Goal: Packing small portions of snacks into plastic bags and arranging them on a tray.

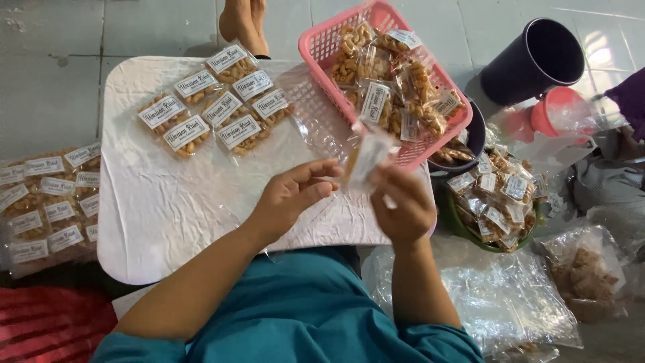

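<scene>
My right hand [403,205] holds a small clear snack packet [366,156] with a white label, lifted above the white table [161,208]. The packet is blurred. My left hand [292,195] hovers just left of it, fingers spread and reaching toward the packet's lower edge; whether it touches is unclear. Several labelled packets of golden snacks [215,101] lie in two rows at the table's far left. A pink plastic basket [316,47] with several more packets stands tilted at the table's far right corner.
A clear bag of labelled packets [47,202] lies left of the table. A green bowl [460,225] heaped with packets sits to the right, beside a dark cup [534,60], a pink funnel-like cup [547,114] and plastic bags [497,302]. Another person's feet [243,23] show at the far edge.
</scene>
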